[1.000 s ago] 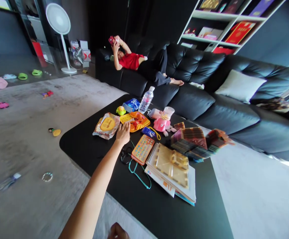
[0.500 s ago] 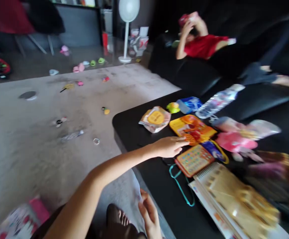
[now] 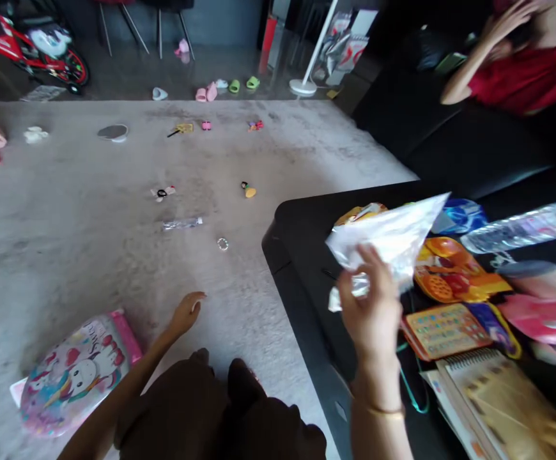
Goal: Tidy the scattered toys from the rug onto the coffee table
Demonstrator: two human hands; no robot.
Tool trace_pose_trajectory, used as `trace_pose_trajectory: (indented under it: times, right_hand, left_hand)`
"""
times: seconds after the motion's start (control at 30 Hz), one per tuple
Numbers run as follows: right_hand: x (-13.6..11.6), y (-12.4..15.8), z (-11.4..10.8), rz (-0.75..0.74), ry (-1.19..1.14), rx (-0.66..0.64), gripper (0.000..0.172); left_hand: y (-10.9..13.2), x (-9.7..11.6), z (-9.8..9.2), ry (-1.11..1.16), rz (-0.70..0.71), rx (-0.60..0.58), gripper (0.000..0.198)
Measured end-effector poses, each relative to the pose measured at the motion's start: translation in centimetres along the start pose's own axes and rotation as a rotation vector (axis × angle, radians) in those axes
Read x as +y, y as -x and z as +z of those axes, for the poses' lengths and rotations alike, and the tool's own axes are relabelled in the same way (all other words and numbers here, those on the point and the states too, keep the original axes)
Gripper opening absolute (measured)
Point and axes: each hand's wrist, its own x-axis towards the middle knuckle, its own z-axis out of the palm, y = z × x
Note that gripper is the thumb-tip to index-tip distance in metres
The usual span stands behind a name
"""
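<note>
Right hand (image 3: 371, 313): fingers clamped on a crumpled clear plastic bag (image 3: 393, 239), raised over the black table's near-left edge (image 3: 297, 300). Left hand (image 3: 186, 313): fingers apart, above open carpet (image 3: 91, 223). Unicorn backpack (image 3: 74, 374) lies near left.

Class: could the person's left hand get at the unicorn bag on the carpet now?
Probably yes: the left hand is open and empty, and the unicorn bag lies close beside that forearm, nothing between. The right hand holds a plastic bag.

Black bench (image 3: 301, 230), orange keypad toy (image 3: 443, 329), water bottle (image 3: 522, 227), spiral notebook (image 3: 498, 396), red bicycle (image 3: 33, 48) far left, fan base (image 3: 301, 87), person in red (image 3: 527, 76) on sofa (image 3: 426, 140)
</note>
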Motion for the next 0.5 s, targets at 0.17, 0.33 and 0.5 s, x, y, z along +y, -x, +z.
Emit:
trace_pose_trajectory:
  times: [0.17,0.33,0.5]
  right_hand:
    - [2.3,-3.6,8.1,0.152,0.075,-0.310,0.015]
    - [0.3,-1.9,6.6,0.016,-0.193,-0.316,0.018]
    - [-6.4,4.4,5.3,-0.073,-0.517,-0.340,0.021]
  left_hand:
    - [-4.8,-0.3,2.1,-0.182,0.086,-0.207,0.042]
    - [-12.8,0.4,3.1,-0.276,0.133,-0.191,0.050]
    - [-18.2,0.5,4.4,-0.357,0.190,-0.168,0.061]
